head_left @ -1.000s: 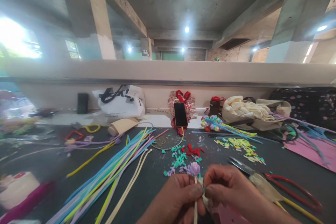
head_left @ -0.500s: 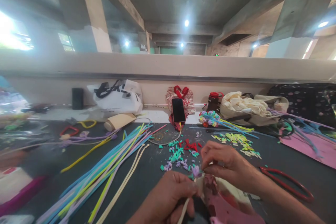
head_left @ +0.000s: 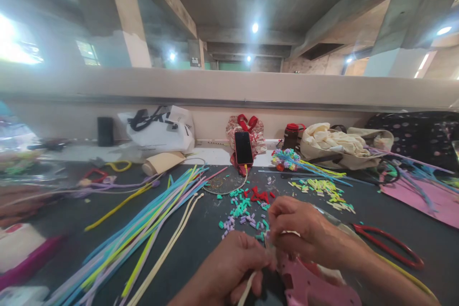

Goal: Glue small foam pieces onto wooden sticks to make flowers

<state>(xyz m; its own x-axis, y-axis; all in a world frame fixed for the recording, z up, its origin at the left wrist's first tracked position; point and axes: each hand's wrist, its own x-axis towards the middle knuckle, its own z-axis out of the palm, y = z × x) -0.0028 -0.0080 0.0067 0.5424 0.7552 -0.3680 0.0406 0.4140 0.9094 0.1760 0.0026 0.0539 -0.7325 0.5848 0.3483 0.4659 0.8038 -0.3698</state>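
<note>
My left hand [head_left: 238, 260] is closed in a pinch around a cream fuzzy stem [head_left: 247, 289], which hangs down past the lower frame edge. Close beside it, my right hand [head_left: 299, 229] has its fingers drawn together almost against the left fingertips. Whatever it grips is hidden by the fingers. Under both hands lies a pink glue gun [head_left: 315, 283], its front partly covered by my right hand. Just beyond the fingertips, small cut pieces in teal [head_left: 240, 206] and purple [head_left: 247, 220] are scattered on the dark table, around a red bow [head_left: 258, 195].
Long fuzzy stems [head_left: 143, 234] spread across the left. Red-handled pliers or scissors [head_left: 390, 245] lie right, yellow pieces [head_left: 324, 187] farther back. A phone [head_left: 243, 148] leans on a bag; a beaded bunch [head_left: 285, 160] lies near a bottle [head_left: 291, 136]. Another person's hand [head_left: 21, 203] is far left.
My right hand has shifted slightly left and down, closer to my left hand. The purple piece seen between the fingertips is now hidden. A yellow stem shows below my right forearm.
</note>
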